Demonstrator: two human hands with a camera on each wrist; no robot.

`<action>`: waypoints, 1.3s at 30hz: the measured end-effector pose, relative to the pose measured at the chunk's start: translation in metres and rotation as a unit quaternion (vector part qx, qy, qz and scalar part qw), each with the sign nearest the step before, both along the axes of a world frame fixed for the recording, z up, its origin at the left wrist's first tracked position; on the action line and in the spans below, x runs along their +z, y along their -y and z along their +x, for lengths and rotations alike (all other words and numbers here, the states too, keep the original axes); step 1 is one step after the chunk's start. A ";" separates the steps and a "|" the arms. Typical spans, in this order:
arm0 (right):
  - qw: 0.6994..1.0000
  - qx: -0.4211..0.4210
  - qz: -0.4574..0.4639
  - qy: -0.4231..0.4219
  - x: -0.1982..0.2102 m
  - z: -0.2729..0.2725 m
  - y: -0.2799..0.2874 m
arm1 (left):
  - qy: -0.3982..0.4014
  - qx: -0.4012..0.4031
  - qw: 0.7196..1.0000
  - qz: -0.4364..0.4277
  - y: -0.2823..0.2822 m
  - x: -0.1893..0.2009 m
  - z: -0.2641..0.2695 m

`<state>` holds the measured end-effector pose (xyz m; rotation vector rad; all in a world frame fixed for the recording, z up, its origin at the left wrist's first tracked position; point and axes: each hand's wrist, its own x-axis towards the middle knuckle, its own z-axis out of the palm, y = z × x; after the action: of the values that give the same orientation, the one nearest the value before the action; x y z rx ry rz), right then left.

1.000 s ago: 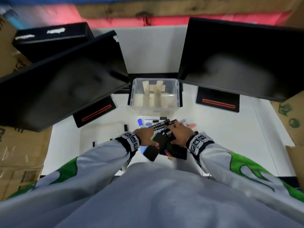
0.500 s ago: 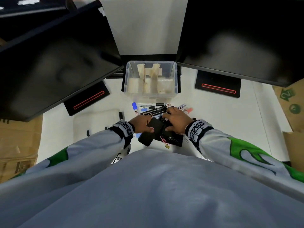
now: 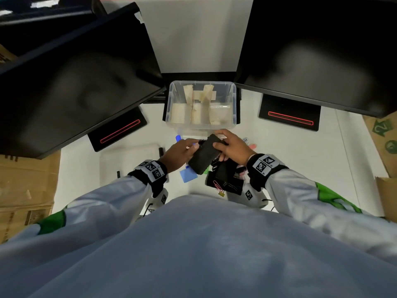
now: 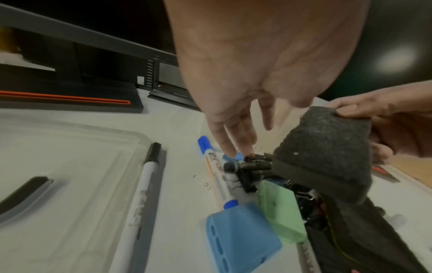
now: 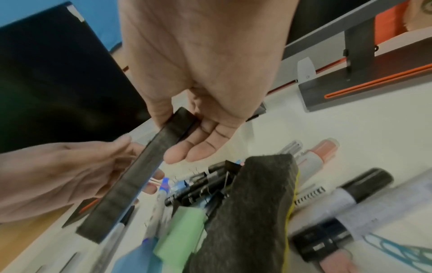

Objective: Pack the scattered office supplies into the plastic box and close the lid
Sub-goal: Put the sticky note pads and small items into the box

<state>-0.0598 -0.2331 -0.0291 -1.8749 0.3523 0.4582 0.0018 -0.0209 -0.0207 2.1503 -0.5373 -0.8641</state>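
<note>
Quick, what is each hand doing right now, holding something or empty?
Left hand: open, fingers straight, reaching down to the supplies beside the blue marker; holds nothing.
Right hand: holds the dark felt eraser, lifted off the pile.

Office desk: two dark monitors [image 3: 75, 78] on stands over a white desktop [image 3: 300, 160], markers [image 5: 346, 199] and binder clips [image 3: 231, 186] scattered; cardboard boxes [image 3: 25, 181] at both sides.

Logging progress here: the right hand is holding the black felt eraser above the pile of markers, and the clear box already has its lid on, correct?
Not quite. The head view shows the clear box open; the left wrist view shows its lid lying flat on the desk. The right hand does hold the black felt eraser.
</note>
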 end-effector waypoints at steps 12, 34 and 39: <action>0.988 0.009 0.145 0.059 0.066 0.037 0.007 | -0.166 0.007 0.976 -0.142 0.002 0.029 0.012; 0.836 0.327 -0.427 0.109 0.134 0.173 -0.008 | 0.336 -0.090 0.933 0.087 -0.040 -0.003 0.091; 0.817 0.359 -0.446 0.058 0.133 0.195 -0.014 | 0.284 -0.094 0.951 0.077 -0.049 0.000 0.089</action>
<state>0.1356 -0.2190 0.1041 -2.9504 -0.3339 0.7547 0.0906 0.0285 -0.0210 2.5263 -1.0021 -0.3755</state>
